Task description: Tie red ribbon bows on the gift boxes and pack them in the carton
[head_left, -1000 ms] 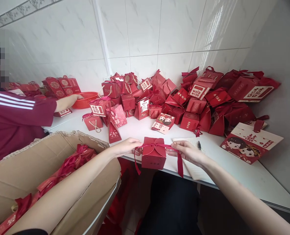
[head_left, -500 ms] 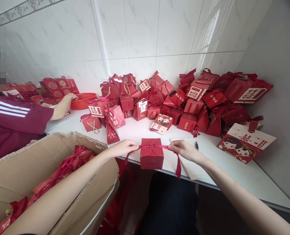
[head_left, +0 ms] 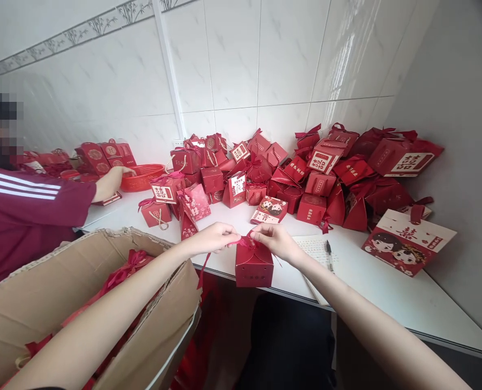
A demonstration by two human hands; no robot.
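A small red gift box (head_left: 254, 271) stands at the table's front edge, its top flaps folded together. Over it lies a red ribbon (head_left: 244, 241), with one loose end hanging down at the left. My left hand (head_left: 216, 238) pinches the ribbon just left of the box top. Above the box's right side, my right hand (head_left: 274, 240) is closed on the ribbon too, fingertips bent down near the middle. My fingers partly hide the place where the strands cross.
Red gift boxes (head_left: 293, 173) are heaped along the wall. A notebook (head_left: 306, 244) with a pen (head_left: 329, 254) lies to the right. At the left stands a cardboard carton (head_left: 175, 319) of ribboned boxes; beyond it, a person's hand (head_left: 116, 181) reaches to a red basket (head_left: 143, 179).
My right hand has moved left to the box's top, bringing it close to my left hand. The ribbon, stretched out sideways before, is now gathered between them.
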